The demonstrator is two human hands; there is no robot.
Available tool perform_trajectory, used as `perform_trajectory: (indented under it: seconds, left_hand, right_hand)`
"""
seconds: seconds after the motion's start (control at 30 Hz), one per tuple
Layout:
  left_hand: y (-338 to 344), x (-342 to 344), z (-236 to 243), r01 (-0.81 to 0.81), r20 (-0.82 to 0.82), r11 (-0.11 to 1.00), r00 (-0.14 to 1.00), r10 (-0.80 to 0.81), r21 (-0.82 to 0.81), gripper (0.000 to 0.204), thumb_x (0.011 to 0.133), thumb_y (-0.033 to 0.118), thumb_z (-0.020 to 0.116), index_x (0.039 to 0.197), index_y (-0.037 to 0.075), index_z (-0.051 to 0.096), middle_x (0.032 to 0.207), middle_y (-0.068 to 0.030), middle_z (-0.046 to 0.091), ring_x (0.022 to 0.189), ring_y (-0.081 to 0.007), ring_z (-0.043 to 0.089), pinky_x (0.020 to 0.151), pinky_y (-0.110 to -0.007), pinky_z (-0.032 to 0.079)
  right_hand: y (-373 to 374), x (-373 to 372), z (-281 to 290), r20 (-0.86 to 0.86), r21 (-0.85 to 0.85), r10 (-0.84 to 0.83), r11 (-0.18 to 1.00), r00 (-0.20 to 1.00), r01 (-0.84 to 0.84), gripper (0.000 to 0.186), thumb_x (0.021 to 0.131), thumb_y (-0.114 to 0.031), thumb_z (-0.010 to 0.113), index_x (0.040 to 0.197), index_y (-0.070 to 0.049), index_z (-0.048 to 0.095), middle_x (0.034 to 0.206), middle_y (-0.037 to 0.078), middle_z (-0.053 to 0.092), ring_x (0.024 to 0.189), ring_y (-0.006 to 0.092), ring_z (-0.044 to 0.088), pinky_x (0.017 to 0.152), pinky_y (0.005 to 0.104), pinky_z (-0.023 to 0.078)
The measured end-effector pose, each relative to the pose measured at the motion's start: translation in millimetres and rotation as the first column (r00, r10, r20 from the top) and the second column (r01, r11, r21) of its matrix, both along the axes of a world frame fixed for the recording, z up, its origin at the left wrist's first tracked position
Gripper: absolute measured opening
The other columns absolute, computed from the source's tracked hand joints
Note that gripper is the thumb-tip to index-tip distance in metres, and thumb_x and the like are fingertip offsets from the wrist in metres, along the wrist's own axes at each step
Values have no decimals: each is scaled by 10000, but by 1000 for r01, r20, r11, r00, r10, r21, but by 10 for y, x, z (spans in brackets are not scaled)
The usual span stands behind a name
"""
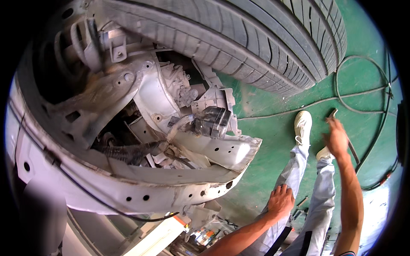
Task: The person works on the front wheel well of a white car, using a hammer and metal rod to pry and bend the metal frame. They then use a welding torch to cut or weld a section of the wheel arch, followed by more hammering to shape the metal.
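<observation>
My left hand (279, 200) rests on the leg of my light blue jeans (292, 170), fingers lying over the cloth. At the right, my right hand (336, 138) grips a long-handled tool (354, 152), perhaps a hammer or bar, whose bent metal head shows above the fingers. To the left is the bare white car body (183, 192) with an open wheel arch, rusty brackets, a coil spring (79, 45) and a black plastic box (211, 121) on a cable. A large tyre (256, 38) fills the top of the view, above my white shoes (302, 126).
Black cables or hoses (373, 141) lie looped over the green floor (256, 102) at the right. Small tools (299, 209) lie on the floor beside my legs. More car parts (196, 213) and a cluttered area show at the bottom.
</observation>
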State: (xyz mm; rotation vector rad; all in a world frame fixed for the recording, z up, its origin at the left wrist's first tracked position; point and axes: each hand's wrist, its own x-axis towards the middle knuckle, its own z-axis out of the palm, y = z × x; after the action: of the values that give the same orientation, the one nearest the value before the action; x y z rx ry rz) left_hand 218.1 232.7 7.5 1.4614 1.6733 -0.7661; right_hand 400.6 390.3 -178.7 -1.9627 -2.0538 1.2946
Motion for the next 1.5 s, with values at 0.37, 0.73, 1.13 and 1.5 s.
perform_trajectory:
  seconds: [0.37,0.73,1.13,1.5]
  left_hand:
    - [-110,-115,119,-235,79,932,972,222,276,184,806,247,637,859,71,625,940,-86,581,928,-278,579,727,-456,513]
    - [-715,124,-132,-417,112,815,906,408,403,184,781,248,647,773,64,647,926,-115,605,932,-296,588,737,-439,509]
    - [-1057,42,-118,-639,207,691,767,608,339,210,799,263,665,863,63,656,935,-106,617,929,-308,597,745,-446,521]
    - [147,-1280,909,-881,701,-39,349,622,472,127,917,63,651,1032,15,676,965,-93,688,856,-172,647,778,-306,519]
  right_hand:
    - [1665,-2231,1946,-654,173,427,888,625,-425,841,750,-290,735,1476,-102,353,1292,184,523,1210,395,504,1016,457,437]
    - [1537,-2431,1532,-654,585,529,807,541,-83,725,811,-122,746,1453,-46,418,1279,159,605,1108,306,604,955,369,462]
    - [1643,-2258,1891,-781,26,212,951,588,-308,760,762,-64,794,1433,-27,438,1372,115,552,1232,214,528,1047,353,399]
    - [1911,-2239,1943,-836,-104,138,910,531,-401,801,707,-83,794,1426,-10,448,1359,141,567,1232,254,545,1042,359,409]
